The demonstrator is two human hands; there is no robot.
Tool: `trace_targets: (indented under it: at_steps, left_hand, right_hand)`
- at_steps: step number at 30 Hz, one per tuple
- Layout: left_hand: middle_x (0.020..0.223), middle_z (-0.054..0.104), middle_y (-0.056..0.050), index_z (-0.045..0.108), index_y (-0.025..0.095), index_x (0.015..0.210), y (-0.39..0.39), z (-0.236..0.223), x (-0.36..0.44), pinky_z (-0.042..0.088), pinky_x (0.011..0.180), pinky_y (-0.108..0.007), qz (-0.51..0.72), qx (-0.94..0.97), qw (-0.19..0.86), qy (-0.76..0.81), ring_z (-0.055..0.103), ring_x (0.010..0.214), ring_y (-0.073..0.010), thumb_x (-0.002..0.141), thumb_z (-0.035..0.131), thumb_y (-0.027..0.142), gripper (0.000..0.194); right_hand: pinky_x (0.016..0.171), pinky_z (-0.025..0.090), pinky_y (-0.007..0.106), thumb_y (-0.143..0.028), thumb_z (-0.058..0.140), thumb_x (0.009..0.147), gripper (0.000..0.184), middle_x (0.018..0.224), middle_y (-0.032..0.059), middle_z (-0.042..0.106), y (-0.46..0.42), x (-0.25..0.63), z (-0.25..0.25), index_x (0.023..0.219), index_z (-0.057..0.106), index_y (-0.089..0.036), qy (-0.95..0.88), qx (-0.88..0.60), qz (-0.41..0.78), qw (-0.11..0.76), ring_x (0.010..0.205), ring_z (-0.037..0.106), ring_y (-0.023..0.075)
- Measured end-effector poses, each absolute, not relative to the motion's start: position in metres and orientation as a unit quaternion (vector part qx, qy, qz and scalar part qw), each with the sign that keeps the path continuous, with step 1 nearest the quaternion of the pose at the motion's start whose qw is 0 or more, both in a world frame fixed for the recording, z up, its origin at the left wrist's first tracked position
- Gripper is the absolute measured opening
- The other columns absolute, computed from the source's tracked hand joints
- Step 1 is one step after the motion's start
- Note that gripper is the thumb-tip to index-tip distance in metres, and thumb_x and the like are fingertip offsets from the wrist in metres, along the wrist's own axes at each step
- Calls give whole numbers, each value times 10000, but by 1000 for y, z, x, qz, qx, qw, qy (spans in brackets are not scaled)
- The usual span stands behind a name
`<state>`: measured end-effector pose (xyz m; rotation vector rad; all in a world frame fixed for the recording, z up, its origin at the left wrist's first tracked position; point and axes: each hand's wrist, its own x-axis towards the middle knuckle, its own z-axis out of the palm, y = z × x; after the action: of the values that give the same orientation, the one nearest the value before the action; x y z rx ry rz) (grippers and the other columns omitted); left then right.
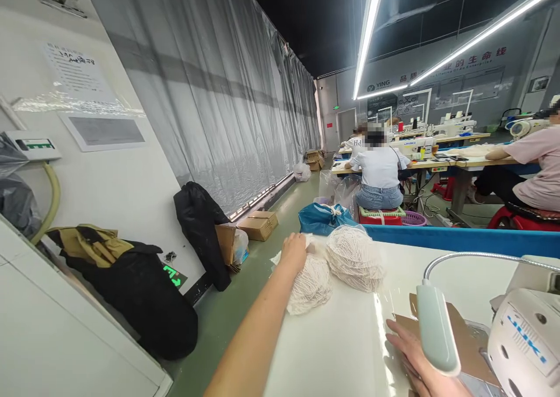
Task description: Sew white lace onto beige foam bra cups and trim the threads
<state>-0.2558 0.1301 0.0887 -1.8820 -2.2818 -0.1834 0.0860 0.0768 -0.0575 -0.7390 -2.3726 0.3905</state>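
My left hand (295, 250) reaches to the far left corner of the white table (324, 350). Its fingers are bent over some white, crinkled fabric there, and the fingertips are partly hidden. Just below that hand lies a rounded bundle of cream, stringy-looking fabric (310, 286). A second such bundle (355, 258) sits to its right, touching it. Nearer to me, my right hand (413, 353) lies with fingers stretched out beside brown cardboard (466, 333), holding nothing that I can see. A lamp head (436, 327) partly covers this hand.
A white sewing machine (525, 338) stands at the right, its lamp on a bendy neck (464, 257). Past the table are a blue bag (326, 219) and a blue panel (464, 239). Seated people work at machines beyond. Cardboard boxes (258, 225) and black-covered items (144, 298) line the left.
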Motion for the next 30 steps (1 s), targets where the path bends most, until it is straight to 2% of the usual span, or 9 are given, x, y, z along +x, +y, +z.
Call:
trace_targets:
  at_steps: [4, 6, 8, 11, 14, 19, 24, 27, 30]
  left_hand:
    - [1499, 359, -210, 402, 57, 1395, 109, 94, -243, 209, 1168, -536, -82, -633, 136, -758, 184, 1459, -329, 898, 413, 44, 498]
    - [1536, 294, -221, 354, 32, 1431, 95, 82, -232, 147, 1186, -543, -81, -638, 131, -755, 100, 1479, -341, 876, 406, 46, 558]
    - [1526, 324, -214, 384, 36, 1425, 82, 64, -222, 175, 1183, -539, -74, -651, 103, -749, 137, 1469, -364, 874, 480, 155, 572]
    - [1545, 309, -176, 428, 105, 1422, 70, 40, -213, 227, 1151, -584, -73, -668, 58, -739, 177, 1449, -414, 816, 608, 447, 719]
    - [1554, 307, -139, 423, 165, 1433, 69, 40, -215, 248, 1137, -590, -97, -669, 42, -736, 202, 1446, -399, 820, 546, 614, 769]
    - [1487, 430, -129, 444, 145, 1407, 83, 66, -229, 302, 1144, -404, -151, -653, 45, -741, 373, 1388, -269, 955, 338, 537, 607]
    - [1400, 533, -146, 571, 120, 1287, 102, 63, -241, 348, 1114, -362, -149, -645, 11, -750, 472, 1323, -273, 887, 516, 454, 524]
    - [1362, 565, -163, 605, 106, 1228, 118, 57, -245, 362, 1103, -381, -146, -642, -15, -753, 513, 1287, -276, 854, 536, 415, 491]
    - [1262, 639, -163, 651, 108, 1135, 138, 56, -248, 423, 1036, -410, -137, -640, -42, -755, 581, 1198, -319, 813, 521, 416, 464]
  right_hand:
    - [1033, 501, 370, -198, 453, 918, 463, 1416, 45, 531, 70, 82, -48, 1367, 555, -244, -883, -276, 168, 341, 1235, 558, 278]
    - [996, 534, 366, -181, 422, 922, 475, 1396, 42, 556, 69, 81, -45, 1378, 537, -248, -882, -270, 172, 347, 1219, 574, 275]
    - [923, 579, 368, -179, 394, 928, 466, 1380, 64, 570, 70, 80, -44, 1368, 538, -234, -885, -260, 159, 351, 1209, 581, 291]
    - [869, 596, 388, -179, 351, 932, 444, 1356, 130, 584, 73, 77, -48, 1323, 562, -180, -893, -250, 137, 348, 1193, 591, 316]
    - [898, 576, 422, -155, 334, 903, 449, 1335, 168, 595, 73, 76, -51, 1277, 582, -145, -899, -246, 135, 336, 1182, 600, 324]
    - [973, 524, 454, -106, 333, 820, 495, 1301, 194, 606, 71, 74, -43, 1260, 558, -124, -903, -252, 156, 312, 1213, 575, 300]
    - [1012, 474, 486, -83, 333, 807, 492, 1321, 256, 566, 58, 76, -16, 1256, 532, -53, -911, -261, 186, 259, 1242, 541, 300]
    - [946, 508, 364, -75, 385, 786, 422, 1204, 149, 654, 36, 88, 10, 1140, 602, -149, -915, -262, 204, 230, 1124, 609, 242]
    - [753, 522, 272, -192, 568, 737, 158, 938, 51, 711, 11, 109, 31, 879, 633, -215, -920, -268, 216, 186, 851, 667, 219]
